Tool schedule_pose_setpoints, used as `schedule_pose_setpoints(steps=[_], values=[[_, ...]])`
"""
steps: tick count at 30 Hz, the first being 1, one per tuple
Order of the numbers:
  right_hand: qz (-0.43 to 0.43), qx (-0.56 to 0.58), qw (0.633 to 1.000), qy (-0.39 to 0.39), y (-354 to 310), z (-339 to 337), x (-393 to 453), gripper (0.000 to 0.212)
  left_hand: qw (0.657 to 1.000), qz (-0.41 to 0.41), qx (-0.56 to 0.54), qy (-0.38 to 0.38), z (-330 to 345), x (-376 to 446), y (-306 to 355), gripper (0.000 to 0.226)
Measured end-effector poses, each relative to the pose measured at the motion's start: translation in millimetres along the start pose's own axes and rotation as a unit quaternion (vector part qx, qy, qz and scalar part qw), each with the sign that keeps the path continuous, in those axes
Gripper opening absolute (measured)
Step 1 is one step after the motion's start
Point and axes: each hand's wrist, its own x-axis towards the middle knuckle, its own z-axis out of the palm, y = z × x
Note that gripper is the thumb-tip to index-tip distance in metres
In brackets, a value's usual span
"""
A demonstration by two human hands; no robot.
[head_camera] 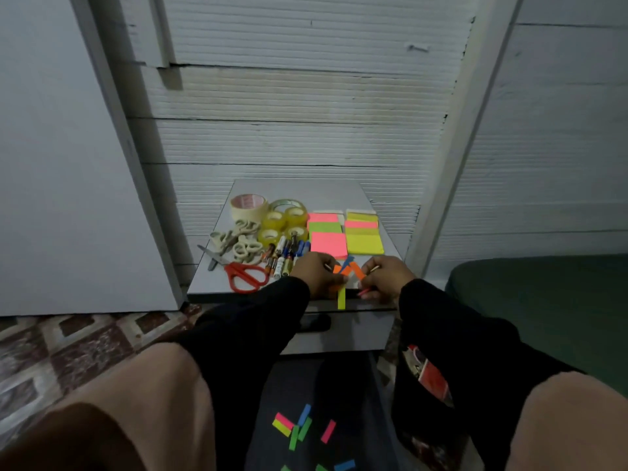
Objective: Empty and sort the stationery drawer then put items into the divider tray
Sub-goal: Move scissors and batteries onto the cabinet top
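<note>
Orange flag strips sat pinched between left hand and right hand, lower centre, yellow strip hanging vertical, nearer left.

On the small table, the tape rolls sat at the far left, with the sticky-note pads to their right. Nearer, the scissors lay at the left edge, and the pens and markers lay between them and the pads. At the near edge the left hand and right hand met over a cluster of paper strips, one hanging past the edge. More loose strips lay nearest, between the knees, below the drawer front
</note>
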Motion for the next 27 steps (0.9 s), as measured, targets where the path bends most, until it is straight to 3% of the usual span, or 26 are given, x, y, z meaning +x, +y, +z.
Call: schedule_pose_setpoints(steps=[6, 10, 13, 22, 27], values=[[-0.007, -0.011, 0.999, 0.034, -18, -12, 36, 0.031, 0.997, 0.043, 0.001, 0.063, -3, 36, 19, 0.027], [-0.017, -0.046, 0.997, 0.054, -15, -11, 51, 0.027, 0.994, 0.061, 0.057, 0.075, 3, 47, 12, 0.005], [-0.025, -0.059, 0.996, 0.059, -13, -11, 54, 0.025, 0.984, 0.077, 0.142, 0.077, 7, 49, 9, 0.013], [-0.057, -0.17, 0.981, 0.072, -7, -17, 51, 0.06, 0.959, 0.072, 0.268, 0.056, 10, 43, 11, 0.03], [-0.053, -0.142, 0.987, 0.06, -4, -22, 50, 0.068, 0.95, 0.084, 0.3, 0.039, 9, 37, 18, 0.037]])
